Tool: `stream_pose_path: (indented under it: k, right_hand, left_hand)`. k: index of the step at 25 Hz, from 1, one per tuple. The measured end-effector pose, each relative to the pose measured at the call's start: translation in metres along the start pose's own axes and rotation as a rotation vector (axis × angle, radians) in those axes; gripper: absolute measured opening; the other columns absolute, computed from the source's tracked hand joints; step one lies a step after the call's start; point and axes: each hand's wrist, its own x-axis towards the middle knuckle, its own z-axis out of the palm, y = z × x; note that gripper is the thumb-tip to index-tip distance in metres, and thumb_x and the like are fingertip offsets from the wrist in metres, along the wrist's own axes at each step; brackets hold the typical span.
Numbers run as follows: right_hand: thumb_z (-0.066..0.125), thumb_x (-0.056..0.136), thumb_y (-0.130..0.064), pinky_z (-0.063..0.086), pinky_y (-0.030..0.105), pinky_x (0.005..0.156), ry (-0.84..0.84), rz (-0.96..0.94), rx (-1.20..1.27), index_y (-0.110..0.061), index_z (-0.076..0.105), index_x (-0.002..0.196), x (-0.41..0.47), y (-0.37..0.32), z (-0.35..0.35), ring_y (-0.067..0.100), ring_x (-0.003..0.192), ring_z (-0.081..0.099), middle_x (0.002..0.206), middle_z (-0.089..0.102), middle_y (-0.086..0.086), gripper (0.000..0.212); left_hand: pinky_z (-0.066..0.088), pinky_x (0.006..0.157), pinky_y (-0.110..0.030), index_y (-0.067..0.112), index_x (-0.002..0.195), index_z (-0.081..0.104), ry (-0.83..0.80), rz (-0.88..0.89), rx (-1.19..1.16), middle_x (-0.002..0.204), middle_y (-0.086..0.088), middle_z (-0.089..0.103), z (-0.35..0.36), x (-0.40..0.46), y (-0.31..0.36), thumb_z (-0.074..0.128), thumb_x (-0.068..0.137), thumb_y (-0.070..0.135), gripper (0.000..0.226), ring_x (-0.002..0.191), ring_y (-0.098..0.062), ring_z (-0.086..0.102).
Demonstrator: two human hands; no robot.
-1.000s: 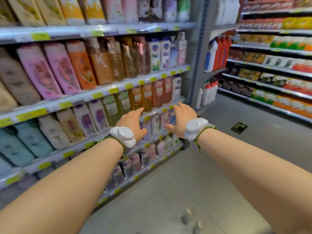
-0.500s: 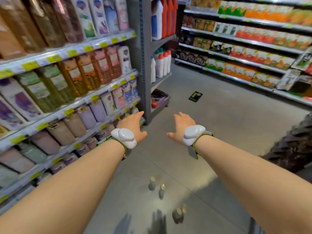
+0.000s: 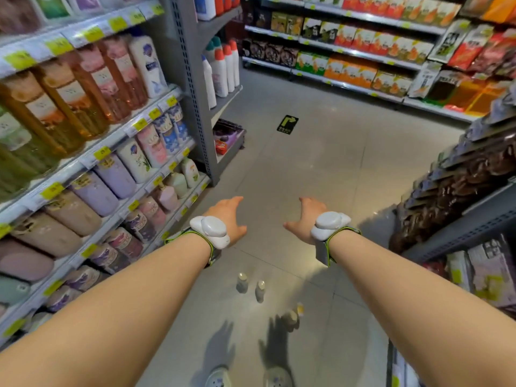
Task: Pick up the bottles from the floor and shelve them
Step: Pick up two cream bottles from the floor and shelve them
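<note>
Three small bottles stand on the grey floor below my arms: one bottle [image 3: 241, 282], a second bottle [image 3: 260, 290] beside it, and a third bottle [image 3: 290, 317] with a yellowish cap nearer my feet. My left hand [image 3: 229, 217] and my right hand [image 3: 304, 219] are stretched out above the floor, palms down, fingers apart, holding nothing. Both hands hover well above and beyond the bottles. Each wrist carries a white device on a green strap.
A shelf unit [image 3: 111, 152] full of shampoo and soap bottles runs along my left. Dark packets fill a rack [image 3: 474, 174] on my right. Snack shelves [image 3: 363, 51] close the aisle's far side. My shoes [image 3: 245, 377] show at the bottom edge. A green arrow sticker [image 3: 287, 124] marks the floor.
My view has swung from the left shelf down and right toward the aisle floor. The bottles on the floor have come fully into sight. Both hands stay empty and spread.
</note>
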Motion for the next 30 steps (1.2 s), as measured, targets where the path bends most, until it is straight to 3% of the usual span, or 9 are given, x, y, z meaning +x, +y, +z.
stream_pose_path:
  k: [7, 12, 17, 20, 23, 30]
  right_hand:
    - [0.061, 0.085, -0.041, 0.037, 0.036, 0.107, -0.045, 0.147, 0.147, -0.009, 0.034, 0.143, 0.002, 0.014, 0.039, 0.031, 0.133, 0.041, 0.145, 0.043, 0.012, 0.072]
    - [0.059, 0.085, -0.047, 0.039, 0.037, 0.106, -0.186, 0.269, 0.225, -0.012, 0.026, 0.147, 0.015, 0.046, 0.082, 0.031, 0.131, 0.045, 0.147, 0.041, 0.01, 0.078]
    - [0.057, 0.088, -0.044, 0.037, 0.034, 0.106, -0.27, 0.351, 0.334, -0.012, 0.026, 0.147, 0.035, 0.088, 0.131, 0.031, 0.132, 0.044, 0.149, 0.038, 0.011, 0.073]
    - [0.059, 0.089, -0.039, 0.038, 0.033, 0.104, -0.29, 0.409, 0.424, -0.011, 0.028, 0.146, 0.049, 0.122, 0.165, 0.031, 0.13, 0.046, 0.147, 0.041, 0.012, 0.071]
    - [0.061, 0.088, -0.035, 0.039, 0.033, 0.103, -0.307, 0.491, 0.506, -0.008, 0.031, 0.145, 0.061, 0.154, 0.204, 0.031, 0.129, 0.047, 0.145, 0.043, 0.014, 0.07]
    - [0.06, 0.09, -0.033, 0.042, 0.03, 0.094, -0.391, 0.669, 0.591, -0.008, 0.03, 0.145, 0.087, 0.213, 0.321, 0.031, 0.12, 0.054, 0.137, 0.051, 0.017, 0.067]
  left_hand:
    - [0.042, 0.095, -0.03, 0.021, 0.149, 0.025, -0.154, 0.034, -0.025, 0.142, -0.007, 0.048, 0.026, 0.033, -0.02, 0.057, 0.09, 0.033, 0.067, 0.121, -0.028, 0.054]
    - [0.041, 0.094, -0.026, 0.02, 0.142, 0.04, -0.228, 0.0, -0.118, 0.135, -0.003, 0.056, 0.069, 0.051, -0.024, 0.058, 0.09, 0.031, 0.056, 0.118, -0.024, 0.056]
    - [0.037, 0.081, -0.017, 0.02, 0.133, 0.052, -0.257, -0.09, -0.266, 0.115, 0.001, 0.063, 0.142, 0.082, -0.018, 0.062, 0.088, 0.03, 0.047, 0.101, -0.018, 0.059]
    - [0.041, 0.082, -0.019, 0.019, 0.131, 0.053, -0.302, -0.142, -0.319, 0.109, 0.002, 0.063, 0.192, 0.104, -0.011, 0.062, 0.088, 0.03, 0.045, 0.099, -0.019, 0.06]
    - [0.044, 0.074, -0.019, 0.017, 0.13, 0.053, -0.344, -0.154, -0.366, 0.087, 0.007, 0.064, 0.242, 0.123, -0.011, 0.062, 0.089, 0.029, 0.044, 0.086, -0.015, 0.06]
    - [0.046, 0.083, -0.021, 0.021, 0.13, 0.054, -0.442, -0.203, -0.322, 0.106, 0.003, 0.063, 0.373, 0.165, -0.04, 0.062, 0.087, 0.035, 0.046, 0.094, -0.017, 0.062]
